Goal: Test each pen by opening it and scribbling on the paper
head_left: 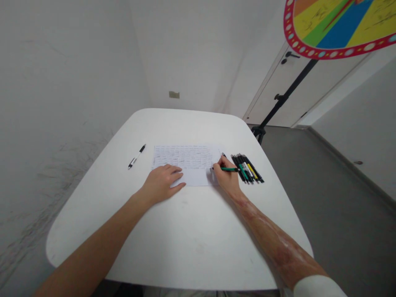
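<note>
A sheet of paper (pixel 194 177) lies on the white table, its upper part covered in rows of handwriting. My left hand (pixel 162 181) rests flat over the sheet's lower left corner, fingers spread. At the right part of the sheet, my right hand (pixel 227 177) is closed around a green and black pen (pixel 229 169), whose tip points left at the paper near the lower written lines. Just right of that hand, several pens (pixel 247 169) lie side by side, mostly black with green, white and yellow parts.
A single black and white pen (pixel 136 157) lies left of the paper on the white table (pixel 185 247). Beyond the table's right side, a colourful wheel (pixel 334 29) stands on a black pole (pixel 287 93) before a door (pixel 278 95). Walls border the far and left sides.
</note>
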Available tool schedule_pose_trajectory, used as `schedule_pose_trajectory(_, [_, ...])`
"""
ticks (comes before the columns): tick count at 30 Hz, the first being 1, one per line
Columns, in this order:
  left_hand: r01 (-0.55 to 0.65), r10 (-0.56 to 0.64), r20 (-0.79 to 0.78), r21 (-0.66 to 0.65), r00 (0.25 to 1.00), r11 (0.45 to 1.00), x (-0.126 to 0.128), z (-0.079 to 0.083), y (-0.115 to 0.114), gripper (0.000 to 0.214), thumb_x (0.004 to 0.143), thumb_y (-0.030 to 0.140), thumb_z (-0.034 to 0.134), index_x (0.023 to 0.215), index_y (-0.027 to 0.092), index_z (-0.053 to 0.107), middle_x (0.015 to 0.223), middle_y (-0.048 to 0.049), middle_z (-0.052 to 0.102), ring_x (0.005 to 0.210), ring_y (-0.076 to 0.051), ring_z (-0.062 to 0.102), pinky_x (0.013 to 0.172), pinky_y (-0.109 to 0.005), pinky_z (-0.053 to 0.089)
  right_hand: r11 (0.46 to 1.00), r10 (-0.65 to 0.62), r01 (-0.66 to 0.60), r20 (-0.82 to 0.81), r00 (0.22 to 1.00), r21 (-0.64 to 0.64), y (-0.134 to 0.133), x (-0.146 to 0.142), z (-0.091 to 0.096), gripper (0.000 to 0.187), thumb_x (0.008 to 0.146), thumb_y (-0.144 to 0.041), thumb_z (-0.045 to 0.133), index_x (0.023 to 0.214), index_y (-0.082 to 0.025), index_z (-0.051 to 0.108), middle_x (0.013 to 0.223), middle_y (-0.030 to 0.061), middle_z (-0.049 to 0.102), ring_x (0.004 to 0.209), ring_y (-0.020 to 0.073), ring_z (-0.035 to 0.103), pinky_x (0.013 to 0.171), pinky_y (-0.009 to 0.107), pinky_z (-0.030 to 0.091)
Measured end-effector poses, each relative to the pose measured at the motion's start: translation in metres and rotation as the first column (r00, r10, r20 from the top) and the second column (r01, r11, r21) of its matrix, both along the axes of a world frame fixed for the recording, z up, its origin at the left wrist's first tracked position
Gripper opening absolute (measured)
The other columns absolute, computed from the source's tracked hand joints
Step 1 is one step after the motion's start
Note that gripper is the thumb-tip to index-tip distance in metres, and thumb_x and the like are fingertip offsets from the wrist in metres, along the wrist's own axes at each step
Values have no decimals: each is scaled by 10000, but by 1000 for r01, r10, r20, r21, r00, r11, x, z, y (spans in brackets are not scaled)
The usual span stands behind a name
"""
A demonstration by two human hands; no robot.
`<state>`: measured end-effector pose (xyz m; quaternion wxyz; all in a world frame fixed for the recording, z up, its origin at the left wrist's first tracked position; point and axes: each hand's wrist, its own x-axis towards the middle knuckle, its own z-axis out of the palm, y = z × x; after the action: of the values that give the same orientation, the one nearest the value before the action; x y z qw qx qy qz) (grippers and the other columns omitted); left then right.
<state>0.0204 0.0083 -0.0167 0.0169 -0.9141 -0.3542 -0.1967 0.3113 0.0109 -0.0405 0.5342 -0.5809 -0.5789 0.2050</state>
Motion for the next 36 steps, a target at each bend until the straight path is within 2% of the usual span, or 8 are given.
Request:
schedule_pose_trajectory(4, [10,-11,6,4,1000,1000,0,0,0,254,1063,424,713,1143,213,830,1287,-104,810,1144,-304,762,959,-487,645,997,65,-63,-53,996,49,-3,-2,5,125,980,-330,704,891,-250,665,776,-9,658,694,178,568,638,336,441])
schedule_pose_trajectory(6, [7,-7,4,22,1000,1000,0,0,0,257,1068,428,707,1138,212,828,1282,-102,812,1131,-297,766,948,-472,647,993,109,-105,-72,991,60,-6,-2,9,159,1009,-401,719,1051,-248,717,811,-3,692,699,179,601,655,340,466])
schedule_pose_trajectory(10, [0,0,9,55,1000,999,-1,-2,0,255,1076,429,698,1110,212,827,1303,-101,808,1118,-283,772,923,-446,652,987,152,-149,-42,988,63,-10,4,18,239,1017,-490,738,983,-254,725,753,-3,669,669,186,597,647,350,479])
schedule_pose_trajectory(12, [-6,5,19,57,1000,998,-1,-3,0,243,1073,426,703,1087,218,828,1315,-96,806,1121,-278,774,915,-436,653,981,190,-190,9,982,39,-9,12,24,237,997,-486,757,1055,-256,762,899,41,767,757,213,653,671,365,515])
schedule_pose_trajectory(18, [-19,17,46,50,999,999,-1,-2,-1,222,1057,413,727,1020,214,817,1301,-77,810,1079,-271,784,873,-429,655,963,266,-262,52,963,-60,-1,46,35,657,896,-468,823,1510,-286,676,1392,118,787,864,234,697,643,368,587])
schedule_pose_trajectory(23, [-15,12,51,48,999,999,-1,-4,0,221,1057,412,728,1033,211,814,1303,-88,808,1085,-269,783,916,-439,656,984,165,-156,111,980,-80,-2,79,33,592,942,-459,773,1497,-269,695,1295,111,813,940,269,715,763,421,617])
schedule_pose_trajectory(29, [-10,8,66,43,998,999,-2,-7,1,208,1055,400,724,1051,210,809,1296,-93,810,1084,-278,783,907,-451,663,974,208,-227,378,902,5,-3,114,30,534,948,-287,612,1476,-316,684,1252,97,715,1155,325,655,1055,542,528])
schedule_pose_trajectory(36, [-9,6,65,50,998,999,-2,-6,1,215,1061,399,712,1055,209,812,1294,-100,810,1090,-278,781,907,-451,664,968,229,-241,647,727,-72,0,114,16,385,974,-288,591,1303,-226,780,1122,139,681,1039,348,606,970,553,509])
